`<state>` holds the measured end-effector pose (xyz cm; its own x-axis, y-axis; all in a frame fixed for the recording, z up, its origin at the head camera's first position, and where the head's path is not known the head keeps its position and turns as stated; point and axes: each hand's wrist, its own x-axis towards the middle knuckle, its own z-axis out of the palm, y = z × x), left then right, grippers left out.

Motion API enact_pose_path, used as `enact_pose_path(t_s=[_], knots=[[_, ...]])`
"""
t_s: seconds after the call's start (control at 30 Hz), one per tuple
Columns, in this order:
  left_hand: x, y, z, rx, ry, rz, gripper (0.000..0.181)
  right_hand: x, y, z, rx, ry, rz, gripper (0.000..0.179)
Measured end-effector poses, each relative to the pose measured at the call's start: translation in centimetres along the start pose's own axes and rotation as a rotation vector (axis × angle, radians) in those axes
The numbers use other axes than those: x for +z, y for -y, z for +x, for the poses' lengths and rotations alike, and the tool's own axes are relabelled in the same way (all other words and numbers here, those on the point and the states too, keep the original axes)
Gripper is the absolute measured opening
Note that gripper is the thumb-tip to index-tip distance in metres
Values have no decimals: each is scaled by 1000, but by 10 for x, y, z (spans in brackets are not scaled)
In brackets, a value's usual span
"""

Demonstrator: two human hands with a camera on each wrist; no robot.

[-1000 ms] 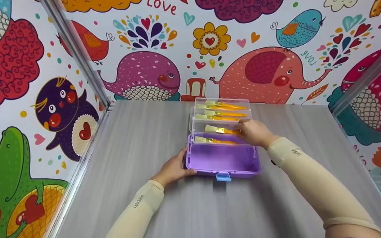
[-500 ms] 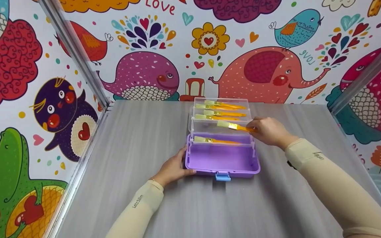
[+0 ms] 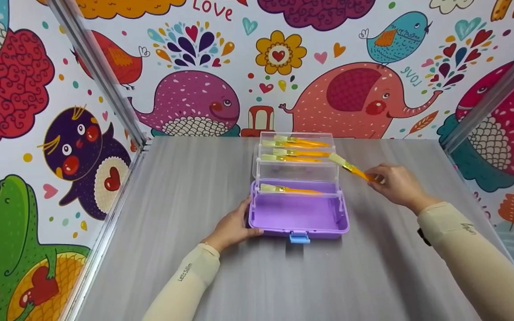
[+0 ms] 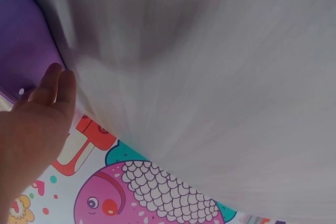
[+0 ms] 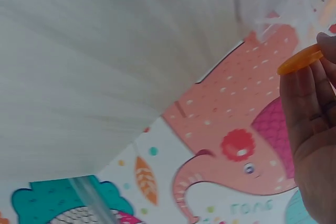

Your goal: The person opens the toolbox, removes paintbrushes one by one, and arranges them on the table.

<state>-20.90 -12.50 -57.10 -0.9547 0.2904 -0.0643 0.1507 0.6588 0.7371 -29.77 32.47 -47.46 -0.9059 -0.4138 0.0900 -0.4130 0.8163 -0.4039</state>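
Observation:
My right hand (image 3: 397, 183) pinches a flat paintbrush (image 3: 350, 167) by the end of its orange handle, its pale bristles pointing up and left, over the table right of the box. In the right wrist view the orange handle end (image 5: 299, 61) sticks out between thumb and fingers. An opened purple storage box (image 3: 299, 232) has clear tiered trays (image 3: 297, 170) raised at its back. One paintbrush (image 3: 290, 190) lies in the lowest tray, several more in the upper ones. My left hand (image 3: 234, 228) rests against the box's left side, thumb at its front corner; extended fingers (image 4: 65, 87) touch the wall.
A blue latch (image 3: 299, 237) hangs from the box's front. The grey table (image 3: 185, 178) runs back to a wall (image 3: 279, 98) printed with cartoon animals. Metal posts (image 3: 101, 76) stand at the corners, and a printed side panel (image 3: 83, 178) borders the left.
My right hand has lifted the paintbrush out of the second-lowest tray and carried it right, clear of the box, tilting its bristles upward. The left hand stays at the box's side.

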Motion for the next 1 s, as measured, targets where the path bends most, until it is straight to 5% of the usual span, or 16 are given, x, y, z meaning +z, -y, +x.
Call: enact_pose_path(t_s=[0.53, 1.0], knots=[[-1, -1, 0, -1, -7, -11, 105, 42, -54, -49, 168, -2, -14, 27], [-1, -3, -1, -19, 4, -7, 106, 77, -61, -58, 323, -34, 5, 24]])
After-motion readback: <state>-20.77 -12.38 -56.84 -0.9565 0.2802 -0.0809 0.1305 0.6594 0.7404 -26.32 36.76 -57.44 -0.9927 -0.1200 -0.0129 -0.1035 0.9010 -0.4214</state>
